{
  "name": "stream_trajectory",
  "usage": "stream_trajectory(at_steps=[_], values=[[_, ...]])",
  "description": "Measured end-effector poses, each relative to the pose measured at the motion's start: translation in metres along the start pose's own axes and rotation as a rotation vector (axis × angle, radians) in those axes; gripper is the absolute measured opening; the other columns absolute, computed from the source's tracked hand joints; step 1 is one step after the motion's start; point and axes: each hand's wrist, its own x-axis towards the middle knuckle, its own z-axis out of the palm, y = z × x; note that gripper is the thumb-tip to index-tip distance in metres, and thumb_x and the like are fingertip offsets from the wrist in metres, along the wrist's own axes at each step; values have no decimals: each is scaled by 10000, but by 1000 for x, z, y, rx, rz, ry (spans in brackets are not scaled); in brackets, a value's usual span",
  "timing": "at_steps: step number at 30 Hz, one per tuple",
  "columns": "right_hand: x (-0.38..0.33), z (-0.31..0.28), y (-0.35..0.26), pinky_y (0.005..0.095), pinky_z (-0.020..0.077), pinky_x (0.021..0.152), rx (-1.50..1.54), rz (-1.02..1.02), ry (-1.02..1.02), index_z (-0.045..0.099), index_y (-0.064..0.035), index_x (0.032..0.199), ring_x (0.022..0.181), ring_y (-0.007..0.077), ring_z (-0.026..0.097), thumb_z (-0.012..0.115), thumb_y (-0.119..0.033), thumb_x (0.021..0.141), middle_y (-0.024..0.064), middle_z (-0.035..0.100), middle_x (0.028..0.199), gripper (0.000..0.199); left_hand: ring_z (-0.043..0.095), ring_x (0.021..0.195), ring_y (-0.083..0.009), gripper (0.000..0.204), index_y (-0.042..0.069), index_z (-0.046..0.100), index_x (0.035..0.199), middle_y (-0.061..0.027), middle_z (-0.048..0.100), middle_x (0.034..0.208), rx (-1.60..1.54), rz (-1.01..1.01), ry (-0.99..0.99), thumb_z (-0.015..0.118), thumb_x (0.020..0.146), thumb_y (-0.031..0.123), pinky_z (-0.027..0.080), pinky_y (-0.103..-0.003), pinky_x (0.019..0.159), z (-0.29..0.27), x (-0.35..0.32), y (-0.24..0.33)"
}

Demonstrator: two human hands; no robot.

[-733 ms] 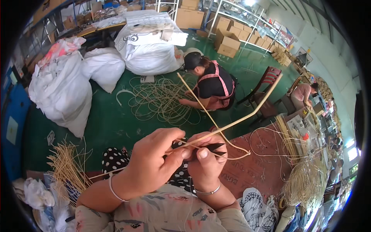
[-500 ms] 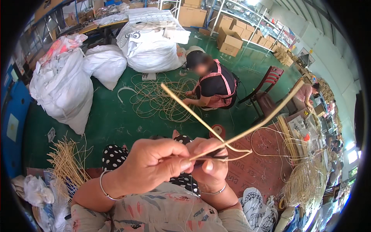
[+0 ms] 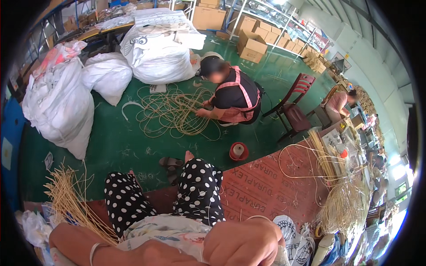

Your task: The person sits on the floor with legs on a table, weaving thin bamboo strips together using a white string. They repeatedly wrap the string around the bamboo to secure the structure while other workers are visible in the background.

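Observation:
Low at the front edge, close to my body, are both my hands. My left hand (image 3: pixel 155 253) reaches in from the left behind a bracelet (image 3: pixel 93 253), and its fingers are cut off by the lower edge. Beside it my right hand (image 3: pixel 242 239) is bent inward with curled fingers, its back toward the view. Whatever it holds, if anything, is hidden beneath it. The pale cane pieces seen earlier do not show. Under my hands lie my patterned top (image 3: pixel 173 224) and dotted trousers (image 3: pixel 199 190).
A bundle of cane sticks (image 3: pixel 73 199) stands at my left; a reddish board (image 3: pixel 262 190) lies at right beside bundled cane strands (image 3: pixel 344 206). Ahead, a crouching co-worker (image 3: pixel 235 95) handles a loose cane coil (image 3: pixel 175 111). A red bucket (image 3: pixel 238 151) and chair (image 3: pixel 295 111) stand nearby.
Both hands have dropped from mid-view to the lower edge, against my body. The crossed cane pieces they held have gone out of sight. The view has shifted slightly.

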Motion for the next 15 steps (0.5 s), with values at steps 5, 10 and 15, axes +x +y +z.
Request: stream_trajectory(at_steps=[5, 10, 15], values=[[4, -10, 30, 325, 389, 424, 141, -253, -334, 583, 69, 964, 516, 247, 550, 519, -216, 864, 107, 568, 654, 309, 528, 501, -258, 110, 60, 562, 825, -89, 513, 584, -73, -67, -102, 599, 730, 102, 407, -327, 432, -1, -5, 2], [-1, -26, 14, 312, 415, 491, -328, -107, 67, 578, -20, 748, 574, 258, 536, 617, -74, 753, 99, 560, 686, 67, 527, 441, -164, 108, 70, 593, 777, -32, 532, 560, 300, 20, 6, 649, 712, 136, 400, -274, 394, -16, 11, -4], [-16, -22, 59, 258, 411, 566, -88, 72, 500, 570, 4, 761, 639, 151, 513, 642, 9, 720, 79, 570, 716, 83, 520, 437, -183, 123, 33, 568, 809, -49, 543, 581, 406, 117, 400, 625, 701, 45, 395, -283, 395, -15, 15, -25]])
